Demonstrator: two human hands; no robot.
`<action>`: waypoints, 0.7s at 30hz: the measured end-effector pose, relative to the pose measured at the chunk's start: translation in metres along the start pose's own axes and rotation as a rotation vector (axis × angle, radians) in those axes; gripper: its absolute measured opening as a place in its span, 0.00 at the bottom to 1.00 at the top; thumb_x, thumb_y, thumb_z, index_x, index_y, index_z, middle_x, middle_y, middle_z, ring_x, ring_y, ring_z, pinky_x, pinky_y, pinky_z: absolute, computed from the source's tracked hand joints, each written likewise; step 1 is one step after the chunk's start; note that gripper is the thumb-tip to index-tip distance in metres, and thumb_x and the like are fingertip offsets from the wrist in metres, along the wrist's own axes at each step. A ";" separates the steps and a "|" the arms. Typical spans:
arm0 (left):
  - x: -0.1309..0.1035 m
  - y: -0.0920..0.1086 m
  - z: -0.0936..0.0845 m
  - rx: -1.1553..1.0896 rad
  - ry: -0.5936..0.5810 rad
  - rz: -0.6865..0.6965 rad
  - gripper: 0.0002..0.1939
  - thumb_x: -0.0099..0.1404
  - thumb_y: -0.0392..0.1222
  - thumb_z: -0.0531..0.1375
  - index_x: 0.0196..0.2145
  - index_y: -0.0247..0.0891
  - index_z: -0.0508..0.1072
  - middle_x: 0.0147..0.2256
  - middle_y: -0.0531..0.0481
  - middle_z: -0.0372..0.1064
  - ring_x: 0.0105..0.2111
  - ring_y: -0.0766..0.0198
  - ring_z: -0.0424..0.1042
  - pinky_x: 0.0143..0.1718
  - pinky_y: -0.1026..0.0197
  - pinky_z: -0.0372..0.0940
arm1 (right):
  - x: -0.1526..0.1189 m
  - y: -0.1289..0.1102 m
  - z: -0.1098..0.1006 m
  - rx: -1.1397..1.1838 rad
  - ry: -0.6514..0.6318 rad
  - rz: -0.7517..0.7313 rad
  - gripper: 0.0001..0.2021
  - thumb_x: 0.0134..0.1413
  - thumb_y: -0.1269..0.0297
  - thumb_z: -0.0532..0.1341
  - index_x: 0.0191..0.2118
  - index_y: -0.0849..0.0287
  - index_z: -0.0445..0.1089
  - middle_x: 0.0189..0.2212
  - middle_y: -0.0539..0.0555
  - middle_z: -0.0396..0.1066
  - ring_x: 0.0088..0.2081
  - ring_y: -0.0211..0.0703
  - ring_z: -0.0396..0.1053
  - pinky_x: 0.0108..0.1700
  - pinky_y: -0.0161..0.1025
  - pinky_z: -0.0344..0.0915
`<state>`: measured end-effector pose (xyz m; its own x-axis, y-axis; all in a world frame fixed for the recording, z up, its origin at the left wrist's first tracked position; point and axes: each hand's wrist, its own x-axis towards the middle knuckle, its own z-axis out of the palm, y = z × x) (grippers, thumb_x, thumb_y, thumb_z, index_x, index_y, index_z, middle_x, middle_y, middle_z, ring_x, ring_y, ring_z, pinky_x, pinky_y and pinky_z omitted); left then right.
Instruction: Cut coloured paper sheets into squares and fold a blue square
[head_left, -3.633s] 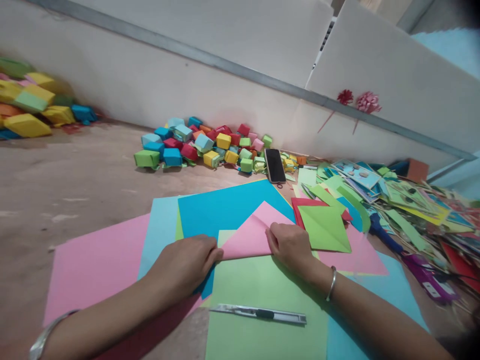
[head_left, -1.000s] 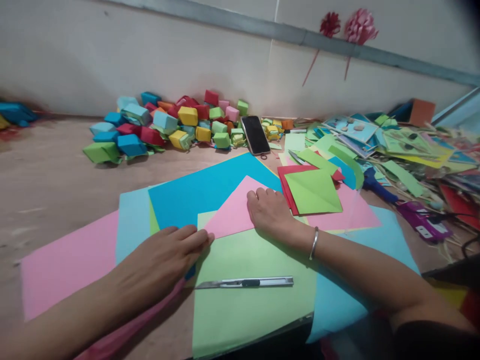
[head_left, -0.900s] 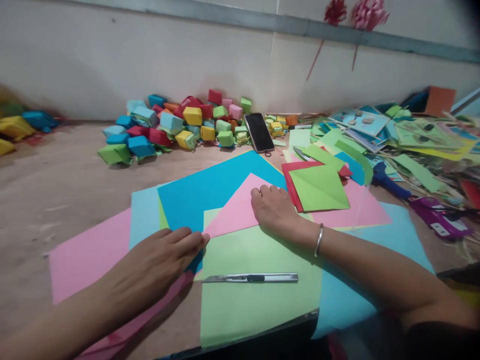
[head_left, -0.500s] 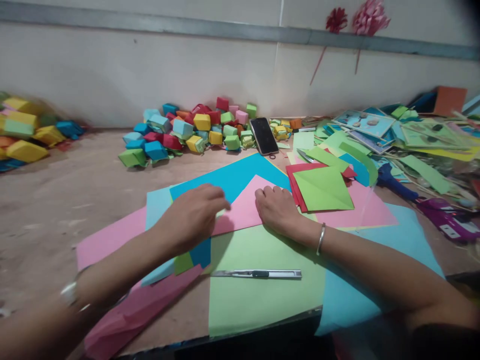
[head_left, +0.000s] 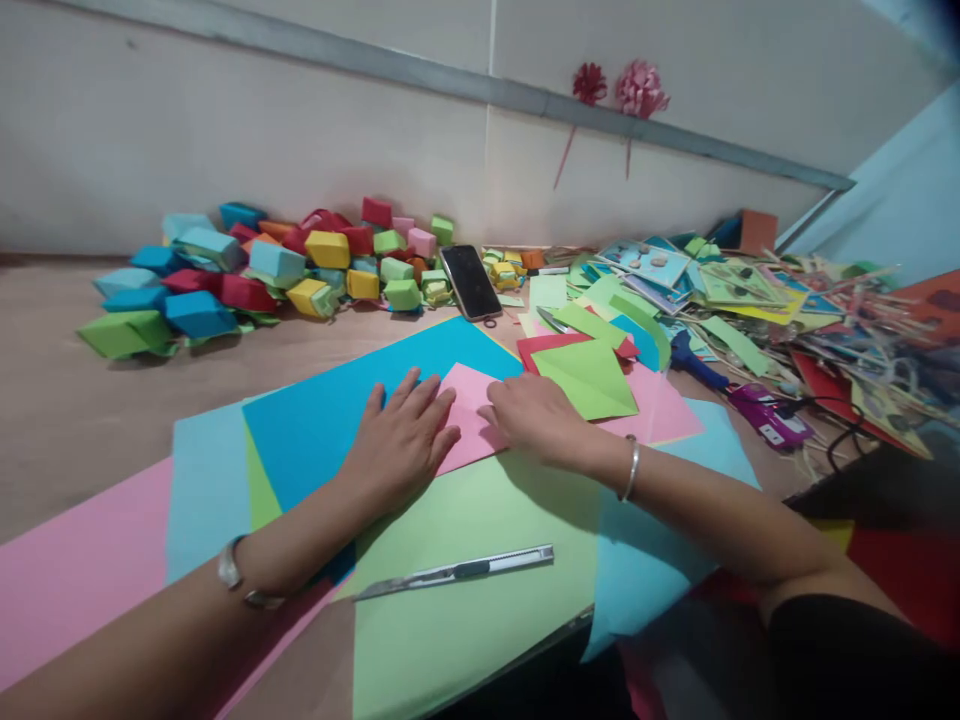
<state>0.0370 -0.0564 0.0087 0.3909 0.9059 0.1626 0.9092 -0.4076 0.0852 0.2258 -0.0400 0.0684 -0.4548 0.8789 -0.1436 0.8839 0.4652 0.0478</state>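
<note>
A folded sheet of pink paper (head_left: 466,415), with a peak pointing away from me, lies between my hands on layered coloured sheets. My left hand (head_left: 405,435) rests flat, fingers spread, over the left part of the pink paper and the blue sheet (head_left: 315,440). My right hand (head_left: 534,415) is closed, its curled fingers on the pink paper's right side; the fingertips are partly hidden. Nearer to me, a silver utility knife (head_left: 457,573) lies on a light green sheet (head_left: 465,640). Folded green paper (head_left: 589,375) and red paper sit just beyond my right hand.
Several coloured paper blocks (head_left: 274,262) are heaped along the wall, beside a phone (head_left: 470,282). Scissors (head_left: 551,320), a blue-handled tool (head_left: 697,362), a purple object (head_left: 772,415) and cards with paper scraps (head_left: 742,285) crowd the right side. The table edge (head_left: 525,650) runs close to me.
My left hand has come down from a raised, curled pose to lie flat with fingers spread. My right hand remains on the pink paper, its thumb now showing. The view has turned right.
</note>
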 end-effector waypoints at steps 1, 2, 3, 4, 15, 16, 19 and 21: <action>0.000 0.001 -0.002 -0.005 0.009 -0.009 0.25 0.73 0.47 0.50 0.63 0.36 0.68 0.66 0.34 0.60 0.69 0.39 0.52 0.64 0.29 0.50 | -0.005 0.005 -0.002 -0.008 -0.032 0.011 0.16 0.71 0.59 0.51 0.47 0.63 0.73 0.41 0.63 0.77 0.44 0.52 0.74 0.40 0.42 0.64; 0.001 0.002 -0.003 -0.011 0.019 -0.015 0.24 0.73 0.47 0.51 0.62 0.36 0.69 0.65 0.33 0.60 0.69 0.39 0.52 0.64 0.29 0.50 | -0.010 0.009 -0.003 -0.007 -0.066 0.021 0.15 0.70 0.61 0.52 0.46 0.63 0.73 0.40 0.62 0.77 0.43 0.51 0.74 0.39 0.41 0.63; 0.001 0.003 -0.003 -0.016 0.028 -0.018 0.23 0.73 0.46 0.51 0.60 0.36 0.70 0.65 0.33 0.61 0.68 0.38 0.53 0.64 0.29 0.50 | -0.015 0.012 -0.002 0.005 -0.095 0.032 0.14 0.70 0.62 0.52 0.45 0.62 0.74 0.40 0.61 0.77 0.42 0.50 0.74 0.38 0.40 0.62; 0.000 0.003 -0.004 -0.018 0.034 -0.017 0.23 0.72 0.46 0.52 0.60 0.35 0.70 0.65 0.32 0.61 0.68 0.37 0.54 0.63 0.29 0.51 | -0.020 0.014 0.000 0.022 -0.116 0.045 0.13 0.69 0.63 0.53 0.45 0.61 0.73 0.41 0.60 0.76 0.41 0.48 0.74 0.37 0.39 0.62; 0.006 -0.010 -0.009 -0.274 0.076 -0.126 0.25 0.71 0.40 0.46 0.60 0.32 0.67 0.58 0.36 0.70 0.60 0.47 0.67 0.60 0.44 0.62 | -0.040 0.009 0.017 0.068 -0.143 0.234 0.09 0.69 0.64 0.52 0.44 0.59 0.68 0.39 0.57 0.77 0.37 0.48 0.75 0.31 0.38 0.53; 0.008 -0.012 -0.013 -0.285 0.076 -0.160 0.25 0.71 0.39 0.44 0.60 0.32 0.67 0.58 0.36 0.71 0.58 0.49 0.69 0.58 0.47 0.64 | -0.041 0.008 0.017 0.054 -0.144 0.247 0.09 0.69 0.64 0.52 0.43 0.60 0.68 0.39 0.57 0.77 0.37 0.49 0.75 0.31 0.38 0.52; 0.014 -0.021 -0.034 -0.320 0.023 -0.221 0.24 0.69 0.38 0.43 0.55 0.35 0.72 0.55 0.40 0.74 0.54 0.53 0.73 0.51 0.53 0.68 | -0.045 0.008 0.019 0.041 -0.134 0.267 0.09 0.69 0.66 0.52 0.40 0.60 0.68 0.38 0.58 0.77 0.37 0.48 0.75 0.31 0.38 0.51; 0.012 -0.028 -0.051 -0.337 -0.064 -0.209 0.21 0.68 0.40 0.47 0.46 0.37 0.77 0.48 0.43 0.79 0.46 0.54 0.77 0.42 0.57 0.69 | -0.046 0.009 0.021 0.062 -0.119 0.273 0.08 0.69 0.65 0.52 0.40 0.59 0.67 0.38 0.58 0.77 0.37 0.47 0.75 0.31 0.38 0.50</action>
<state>0.0087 -0.0402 0.0586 0.2204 0.9743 0.0469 0.8762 -0.2189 0.4293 0.2572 -0.0785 0.0543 -0.1865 0.9506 -0.2483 0.9784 0.2026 0.0408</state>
